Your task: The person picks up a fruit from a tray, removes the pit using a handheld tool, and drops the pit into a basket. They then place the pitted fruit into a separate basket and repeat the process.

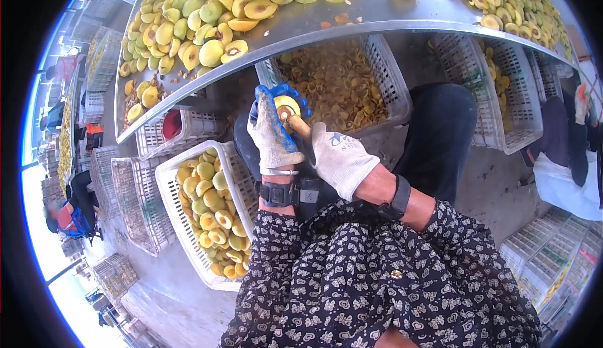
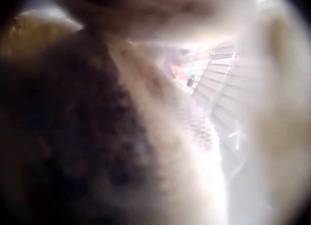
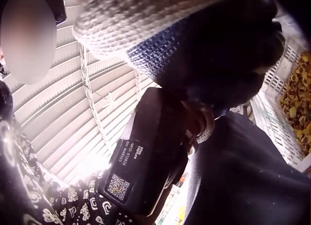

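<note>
In the head view the gloved left hand (image 1: 271, 128) grips a halved yellow-green fruit (image 1: 287, 107), cut face up, with a brown pit area in its centre. The gloved right hand (image 1: 342, 158) grips a tool by its wooden handle (image 1: 299, 126), which reaches the fruit's centre; the tool's working end is hidden. Both hands are close together over the lap. In the right wrist view a white and blue glove (image 3: 160, 40) fills the top. The left wrist view is blurred, showing mostly pale glove fabric (image 2: 155, 113).
A metal table (image 1: 377, 18) heaped with halved fruit stands ahead. Below it a white crate (image 1: 396, 90) holds brown and yellow pieces. Another crate (image 1: 164, 178) of fruit halves stands left of the lap, and a further crate (image 1: 496, 106) stands right. Other people sit at both sides.
</note>
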`<state>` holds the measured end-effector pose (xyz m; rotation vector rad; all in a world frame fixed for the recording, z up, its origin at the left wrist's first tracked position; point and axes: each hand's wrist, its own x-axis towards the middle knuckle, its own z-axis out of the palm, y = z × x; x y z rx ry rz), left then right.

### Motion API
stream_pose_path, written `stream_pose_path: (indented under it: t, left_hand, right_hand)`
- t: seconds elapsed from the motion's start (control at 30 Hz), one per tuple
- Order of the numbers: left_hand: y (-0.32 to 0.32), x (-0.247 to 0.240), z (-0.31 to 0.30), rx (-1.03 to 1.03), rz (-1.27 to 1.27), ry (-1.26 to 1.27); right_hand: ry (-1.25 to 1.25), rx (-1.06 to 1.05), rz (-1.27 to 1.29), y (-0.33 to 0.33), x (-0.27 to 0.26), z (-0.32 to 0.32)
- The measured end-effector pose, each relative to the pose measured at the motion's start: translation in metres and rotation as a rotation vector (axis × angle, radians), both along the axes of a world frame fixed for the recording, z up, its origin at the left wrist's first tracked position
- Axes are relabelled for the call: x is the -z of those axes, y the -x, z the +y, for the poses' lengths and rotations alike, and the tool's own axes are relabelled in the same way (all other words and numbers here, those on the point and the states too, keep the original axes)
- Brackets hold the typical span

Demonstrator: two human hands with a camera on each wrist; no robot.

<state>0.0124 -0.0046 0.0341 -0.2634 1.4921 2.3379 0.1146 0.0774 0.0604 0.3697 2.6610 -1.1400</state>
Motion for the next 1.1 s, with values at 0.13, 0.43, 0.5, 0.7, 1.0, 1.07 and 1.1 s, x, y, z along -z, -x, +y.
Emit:
stream_pose_path:
  t: [0.13,0.43,0.5,0.7,1.0,1.07,1.1]
  left_hand:
    - [0.001,-0.006,-0.001,0.057,-0.007,0.036]
    - [0.017,0.001,-0.011,0.6,-0.086,0.111]
    - [0.016,0.0,-0.01,0.616,-0.024,0.171]
    - [0.019,0.005,-0.001,0.677,-0.101,0.285]
    - [0.008,0.016,-0.019,0.622,-0.031,-0.088]
    - [0.007,0.018,-0.017,0.629,-0.037,-0.014]
    - [0.007,0.019,-0.015,0.62,-0.07,0.043]
  right_hand:
    - [0.114,-0.029,-0.074,0.001,0.004,0.008]
    - [1.308,0.162,-0.5,-0.011,0.001,0.032]
    - [1.877,0.186,-0.523,-0.016,0.01,0.036]
    - [2.084,0.196,-0.598,-0.024,0.021,0.036]
    - [2.003,0.098,-0.551,-0.021,0.025,0.031]
    - [1.726,0.188,-0.49,-0.024,0.019,0.029]
    - [1.719,0.198,-0.49,-0.024,0.016,0.03]
